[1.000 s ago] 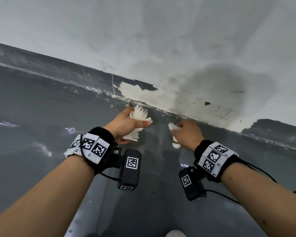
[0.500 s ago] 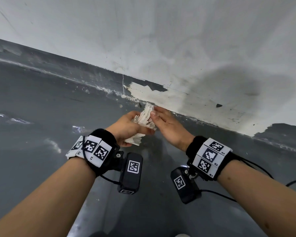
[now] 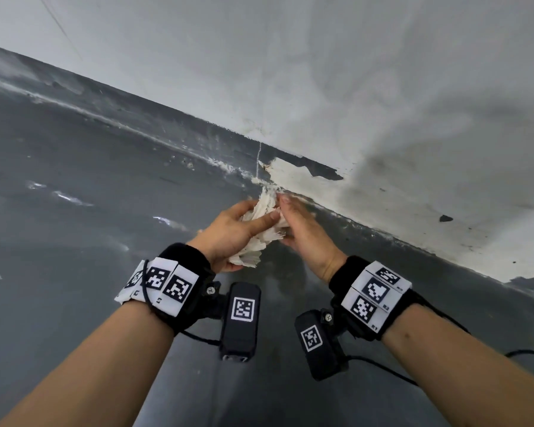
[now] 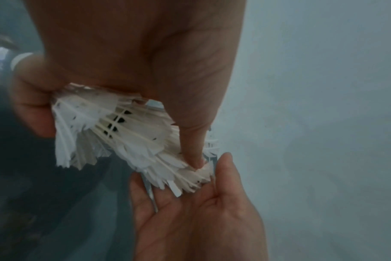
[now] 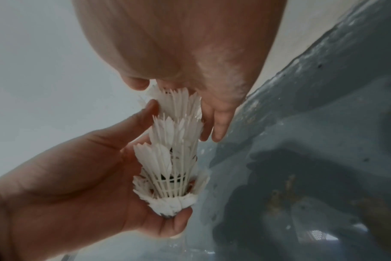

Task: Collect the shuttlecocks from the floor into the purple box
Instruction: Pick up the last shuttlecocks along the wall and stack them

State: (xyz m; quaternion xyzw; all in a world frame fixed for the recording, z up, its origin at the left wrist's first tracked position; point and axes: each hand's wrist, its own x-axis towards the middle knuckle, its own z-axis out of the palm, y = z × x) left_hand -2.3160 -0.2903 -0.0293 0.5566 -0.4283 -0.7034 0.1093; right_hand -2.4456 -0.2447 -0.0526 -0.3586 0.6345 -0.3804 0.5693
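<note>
left hand (image 3: 228,232) curls round a nested stack of white feather shuttlecocks (image 3: 259,229); right hand (image 3: 302,232), fingers straight, presses the stack's far end. below, grey floor (image 3: 74,241) meets a peeling white wall (image 3: 383,87).

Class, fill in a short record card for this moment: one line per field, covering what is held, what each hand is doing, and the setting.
held item: stack of white shuttlecocks, nested one inside another
left hand: grip curled round the stack, thumb across the feathers
right hand: fingers fairly straight, touching the top end of the stack
setting: dark grey floor meeting a scuffed white wall
purple box: not in view
stack on floor or lifted: lifted, held between both hands
</note>
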